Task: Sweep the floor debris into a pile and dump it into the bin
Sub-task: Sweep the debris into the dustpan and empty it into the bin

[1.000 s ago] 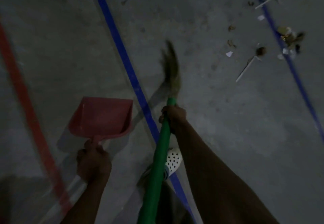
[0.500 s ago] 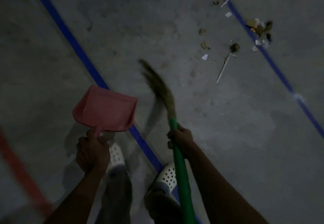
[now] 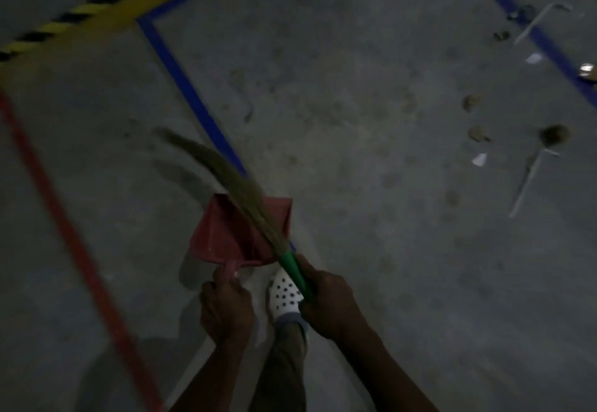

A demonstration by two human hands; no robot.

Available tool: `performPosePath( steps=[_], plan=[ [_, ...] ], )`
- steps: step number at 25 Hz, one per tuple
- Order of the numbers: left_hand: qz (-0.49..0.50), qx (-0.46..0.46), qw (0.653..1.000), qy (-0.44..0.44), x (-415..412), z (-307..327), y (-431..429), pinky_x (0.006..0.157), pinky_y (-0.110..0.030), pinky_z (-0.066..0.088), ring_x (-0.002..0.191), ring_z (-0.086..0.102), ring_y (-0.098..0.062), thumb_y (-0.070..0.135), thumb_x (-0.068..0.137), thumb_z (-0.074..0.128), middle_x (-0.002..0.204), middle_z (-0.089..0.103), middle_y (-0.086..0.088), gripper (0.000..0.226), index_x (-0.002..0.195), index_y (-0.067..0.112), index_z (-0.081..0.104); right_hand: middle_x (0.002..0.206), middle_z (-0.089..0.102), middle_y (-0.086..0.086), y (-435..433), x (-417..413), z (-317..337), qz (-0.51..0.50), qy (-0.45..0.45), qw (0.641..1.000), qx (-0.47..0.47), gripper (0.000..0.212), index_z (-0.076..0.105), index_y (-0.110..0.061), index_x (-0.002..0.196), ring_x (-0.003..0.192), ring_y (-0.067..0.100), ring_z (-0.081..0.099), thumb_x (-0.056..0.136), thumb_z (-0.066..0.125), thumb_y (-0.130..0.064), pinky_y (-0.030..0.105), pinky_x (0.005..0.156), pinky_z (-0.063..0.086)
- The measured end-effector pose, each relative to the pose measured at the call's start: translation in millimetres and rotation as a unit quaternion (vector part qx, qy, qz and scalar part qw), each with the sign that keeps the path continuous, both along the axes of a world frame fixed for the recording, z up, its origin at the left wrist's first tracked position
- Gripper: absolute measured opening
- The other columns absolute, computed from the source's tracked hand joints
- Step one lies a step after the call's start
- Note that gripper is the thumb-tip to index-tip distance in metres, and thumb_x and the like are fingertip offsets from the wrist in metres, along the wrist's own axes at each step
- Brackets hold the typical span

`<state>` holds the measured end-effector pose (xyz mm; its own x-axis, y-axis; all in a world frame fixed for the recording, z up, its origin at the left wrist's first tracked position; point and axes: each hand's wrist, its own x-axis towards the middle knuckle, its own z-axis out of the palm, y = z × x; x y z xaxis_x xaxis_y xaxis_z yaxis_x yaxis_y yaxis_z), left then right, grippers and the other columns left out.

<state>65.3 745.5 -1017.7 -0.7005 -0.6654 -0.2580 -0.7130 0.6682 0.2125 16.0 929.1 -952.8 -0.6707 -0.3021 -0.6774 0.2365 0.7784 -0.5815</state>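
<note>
Swung left since half-second back: broom [image 3: 245, 197] bristles, now crossing over red dustpan [image 3: 223, 237], off debris [image 3: 478, 134].
Right hand [image 3: 329, 305] clenched round green handle [image 3: 295, 271]; left hand [image 3: 226, 311] wrapped round dustpan stub.
Debris scattered far right, unpiled.
Risks: bristles snagging dustpan rim, twisting it loose; hard flick spreading paper scraps wider.
Dustpan interior apparently empty, dim light.
Bin out of view.

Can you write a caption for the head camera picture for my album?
Left hand holds a red dustpan, right hand a green-handled broom, debris scattered ahead.
</note>
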Motion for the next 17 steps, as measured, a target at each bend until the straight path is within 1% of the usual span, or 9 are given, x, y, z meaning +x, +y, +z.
performPosePath(
  steps=[2, 5, 7, 8, 10, 11, 13, 15, 17],
  plan=[
    [-0.018, -0.033, 0.999, -0.021, -19.4, -10.4, -47.3, 0.059, -0.046, 0.049, 0.075, 0.059, -0.043, 0.011, 0.081, 0.068, 0.084, 0.055, -0.024, 0.035, 0.116, 0.016, 0.062, 0.122, 0.066, 0.016, -39.0, -53.0, -35.4, 0.035, -0.043, 0.998, 0.024, 0.086, 0.028, -0.032, 0.158, 0.105, 0.033, 0.066, 0.082, 0.066, -0.016, 0.033, 0.085, 0.053],
    [-0.061, -0.079, 0.995, -0.016, -37.2, -24.2, -106.3, 0.056, -0.046, 0.05, 0.069, 0.057, -0.043, 0.011, 0.08, 0.06, 0.08, 0.052, -0.022, 0.035, 0.114, 0.018, 0.057, 0.108, 0.07, 0.017, -64.4, -115.8, -87.4, -0.184, -0.135, 0.973, 0.02, 0.075, 0.042, -0.021, 0.153, 0.079, 0.031, 0.071, 0.084, 0.069, -0.012, 0.038, 0.071, 0.063],
    [-0.067, -0.098, 0.993, -0.017, -52.2, -26.5, -135.4, 0.056, -0.045, 0.05, 0.071, 0.057, -0.042, 0.012, 0.083, 0.058, 0.081, 0.052, -0.021, 0.032, 0.115, 0.02, 0.056, 0.097, 0.07, 0.013, -73.8, -135.2, -94.3, -0.343, -0.107, 0.933, 0.016, 0.078, 0.04, -0.022, 0.153, 0.072, 0.03, 0.072, 0.083, 0.071, -0.01, 0.043, 0.067, 0.063],
    [-0.054, -0.098, 0.993, -0.028, -59.8, -25.0, -143.1, 0.057, -0.047, 0.05, 0.074, 0.057, -0.043, 0.01, 0.084, 0.061, 0.083, 0.052, -0.021, 0.033, 0.115, 0.02, 0.056, 0.094, 0.07, 0.01, -78.7, -135.6, -86.9, -0.377, -0.068, 0.924, 0.014, 0.079, 0.038, -0.027, 0.154, 0.069, 0.026, 0.072, 0.084, 0.07, -0.01, 0.04, 0.065, 0.063],
    [-0.024, -0.083, 0.995, -0.049, -78.6, -17.9, -151.7, 0.063, -0.05, 0.05, 0.081, 0.057, -0.043, 0.008, 0.081, 0.067, 0.088, 0.052, -0.021, 0.04, 0.118, 0.018, 0.056, 0.094, 0.071, 0.005, -94.4, -121.4, -62.6, -0.363, -0.021, 0.932, -0.012, 0.081, 0.032, -0.037, 0.151, 0.071, 0.02, 0.071, 0.084, 0.07, -0.013, 0.032, 0.064, 0.062],
    [-0.015, -0.073, 0.996, -0.054, -89.3, -15.7, -153.3, 0.066, -0.051, 0.049, 0.084, 0.056, -0.043, 0.01, 0.082, 0.067, 0.09, 0.052, -0.021, 0.039, 0.119, 0.017, 0.056, 0.099, 0.071, 0.003, -103.8, -111.2, -46.2, -0.33, -0.029, 0.943, -0.033, 0.083, 0.03, -0.04, 0.153, 0.076, 0.021, 0.071, 0.083, 0.069, -0.017, 0.034, 0.067, 0.062],
    [0.002, -0.051, 0.997, -0.066, -101.4, -12.9, -151.2, 0.065, -0.051, 0.047, 0.084, 0.055, -0.044, 0.012, 0.084, 0.066, 0.089, 0.051, -0.023, 0.036, 0.119, 0.012, 0.056, 0.107, 0.069, -0.003, -118.2, -99.6, -26.7, -0.193, -0.072, 0.978, -0.028, 0.09, 0.023, -0.048, 0.154, 0.083, 0.021, 0.072, 0.078, 0.065, -0.027, 0.037, 0.071, 0.062],
    [0.007, -0.051, 0.996, -0.077, -107.1, -7.6, -149.0, 0.059, -0.048, 0.046, 0.078, 0.056, -0.044, 0.012, 0.081, 0.067, 0.085, 0.051, -0.025, 0.036, 0.116, 0.008, 0.057, 0.106, 0.063, -0.005, -128.3, -116.4, -36.0, -0.049, -0.096, 0.994, -0.014, 0.087, 0.024, -0.042, 0.157, 0.084, 0.015, 0.069, 0.082, 0.064, -0.025, 0.031, 0.073, 0.061],
    [0.009, -0.05, 0.995, -0.085, -109.5, 1.3, -149.2, 0.055, -0.045, 0.046, 0.072, 0.057, -0.043, 0.026, 0.087, 0.058, 0.08, 0.051, -0.026, 0.031, 0.109, 0.005, 0.056, 0.108, 0.063, 0.003, -142.6, -150.8, -42.1, -0.053, -0.141, 0.989, 0.0, 0.077, 0.035, -0.026, 0.155, 0.09, 0.021, 0.069, 0.085, 0.066, -0.017, 0.035, 0.08, 0.061]
  ],
)
